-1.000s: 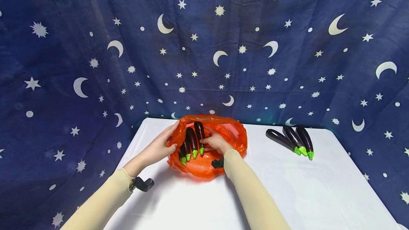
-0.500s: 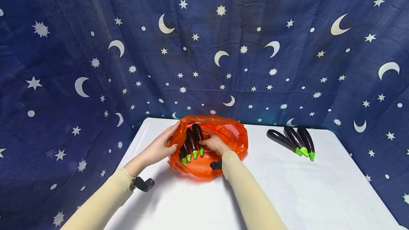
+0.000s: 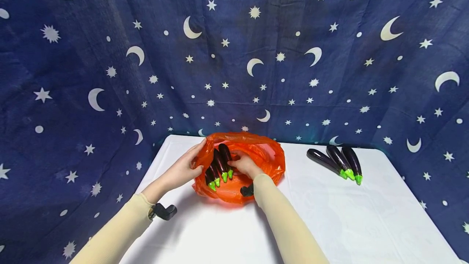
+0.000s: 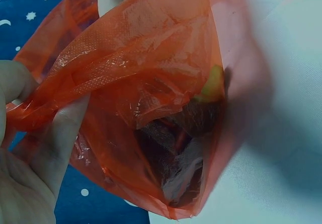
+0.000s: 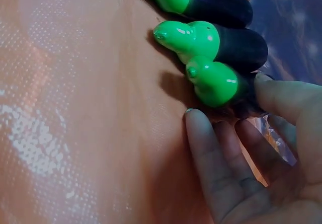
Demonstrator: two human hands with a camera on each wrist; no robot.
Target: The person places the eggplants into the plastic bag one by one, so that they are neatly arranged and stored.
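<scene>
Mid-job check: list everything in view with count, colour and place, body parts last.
Bagged eggplants: four visible, dark purple with green ends, bag's left side
Loose eggplants: three, same colours, table's right rear
Bag: one, orange-red, open, near table's back edge
Table: one, white, under the bag
Backdrop: one visible, blue with white moons and stars, behind table
Wrist devices: two, black, one per wrist
Sleeves: two, cream, forearms
Left grip: one, bare, pinching bag's left rim
Right grip: one, bare, on rightmost bagged eggplant

A left hand (image 4: 35, 173) pinches a translucent orange bag (image 4: 146, 48), dark eggplants (image 4: 173, 178) showing through its film, against starry blue cloth (image 4: 103, 206) and a white tabletop (image 4: 297, 48).
</scene>
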